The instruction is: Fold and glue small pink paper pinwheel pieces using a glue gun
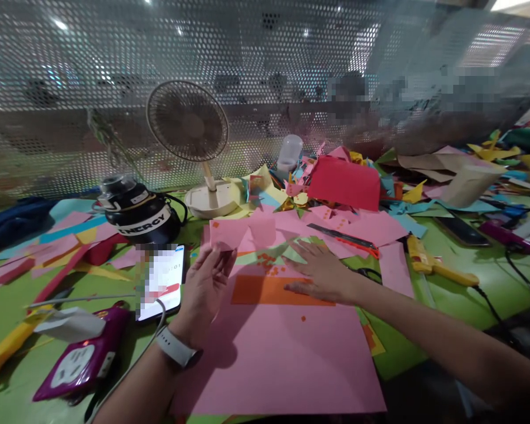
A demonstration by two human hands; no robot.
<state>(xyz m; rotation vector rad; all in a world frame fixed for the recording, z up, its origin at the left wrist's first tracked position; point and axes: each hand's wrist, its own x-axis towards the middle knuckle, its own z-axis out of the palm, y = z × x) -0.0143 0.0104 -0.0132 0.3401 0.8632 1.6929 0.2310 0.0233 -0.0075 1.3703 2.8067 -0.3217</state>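
Note:
My left hand, with a pale watch on the wrist, pinches the lower left edge of a small pink paper piece. An orange square is stuck near that piece's upper left corner. Spread flat, my right hand lies over an orange paper strip and light green paper. Small orange paper squares are scattered just left of its fingertips. Under all this is a large pink sheet, with one loose orange square on it.
Left are a phone, a black bottle and a purple device. Behind stand a fan and heaped paper scraps. To the right lie a cutter knife and a yellow glue gun. A perforated screen closes the back.

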